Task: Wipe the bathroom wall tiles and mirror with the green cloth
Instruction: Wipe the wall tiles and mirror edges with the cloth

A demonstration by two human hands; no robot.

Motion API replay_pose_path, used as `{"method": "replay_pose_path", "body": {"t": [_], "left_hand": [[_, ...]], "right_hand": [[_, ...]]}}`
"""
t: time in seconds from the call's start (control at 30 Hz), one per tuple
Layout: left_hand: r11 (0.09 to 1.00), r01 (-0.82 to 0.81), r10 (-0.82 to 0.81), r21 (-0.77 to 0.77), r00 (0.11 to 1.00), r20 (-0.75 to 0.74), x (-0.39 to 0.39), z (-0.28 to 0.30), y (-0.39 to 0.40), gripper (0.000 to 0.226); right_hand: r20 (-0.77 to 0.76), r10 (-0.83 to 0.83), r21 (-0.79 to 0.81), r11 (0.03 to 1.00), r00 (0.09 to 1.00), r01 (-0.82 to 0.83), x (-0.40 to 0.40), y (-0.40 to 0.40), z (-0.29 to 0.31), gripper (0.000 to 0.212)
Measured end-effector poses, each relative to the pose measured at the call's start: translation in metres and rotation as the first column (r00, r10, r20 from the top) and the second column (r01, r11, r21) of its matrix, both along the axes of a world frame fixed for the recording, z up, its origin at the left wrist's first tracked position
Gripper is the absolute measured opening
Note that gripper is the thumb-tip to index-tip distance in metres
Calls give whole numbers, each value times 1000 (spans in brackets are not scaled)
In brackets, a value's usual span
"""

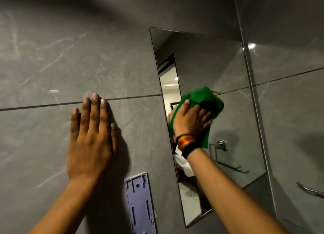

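The right hand [191, 118] pressed the bunched green cloth [203, 100] flat against the mirror [219, 61], near its left edge at about mid-height, fingers close together and curled over the folds. The left hand [91, 137] lay flat on the grey wall tiles [52, 58] just below the grout line, fingers straight and slightly spread, gripping nothing. Likely risks: the loosely bunched cloth could slip from under the palm and leave skin smears on the glass; a wide downward stroke could catch the lavender wall bracket [140, 204] beside the mirror's lower left edge; the bracing palm might print the tile.
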State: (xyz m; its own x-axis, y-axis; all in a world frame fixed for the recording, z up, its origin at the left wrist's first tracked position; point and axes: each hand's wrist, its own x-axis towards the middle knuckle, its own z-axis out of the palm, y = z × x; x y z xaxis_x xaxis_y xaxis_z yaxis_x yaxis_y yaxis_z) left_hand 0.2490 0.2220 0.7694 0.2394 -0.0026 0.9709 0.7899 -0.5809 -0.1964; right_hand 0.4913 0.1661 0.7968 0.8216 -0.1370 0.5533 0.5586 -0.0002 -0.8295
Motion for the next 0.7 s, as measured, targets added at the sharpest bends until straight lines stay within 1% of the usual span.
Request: {"method": "replay_pose_path", "body": {"t": [0.13, 0.2, 0.27, 0.37, 0.43, 0.5, 0.57, 0.63, 0.7], "left_hand": [[1000, -3, 3, -13, 1000, -4, -1, 0, -1, 66], [1000, -3, 3, -19, 1000, -3, -2, 0, -1, 66], [1000, -9, 9, -18, 1000, -4, -1, 0, -2, 66], [1000, -24, 24, -9, 1000, -6, -1, -1, 0, 65], [1000, -25, 25, -6, 1000, -2, -1, -1, 2, 64], [999, -32, 32, -1, 999, 1, -1, 0, 1, 64], [999, -37, 37, -12, 999, -3, -1, 1, -1, 65], [998, -52, 51, -48, 998, -28, -2, 3, -5, 67], [995, -23, 17, -100, 998, -59, -5, 6, -12, 68]], "right_hand": [[178, 31, 80, 996, 983, -46, 5, -3, 94, 54], [252, 30, 108, 992, 967, -59, 9, -5, 127, 51], [324, 36, 128, 988, 946, -82, 12, -7, 146, 45], [414, 58, 171, 975, 908, -140, 15, -6, 153, 38], [454, 77, 208, 959, 888, -190, 14, -6, 149, 39], [499, 121, 235, 934, 858, -269, 9, -10, 143, 51], [570, 114, 240, 924, 814, -298, -8, -16, 135, 64], [675, 63, 210, 939, 735, -273, -32, -25, 128, 67], [804, 6, 135, 972, 595, -193, -60, -36, 120, 67]]}}
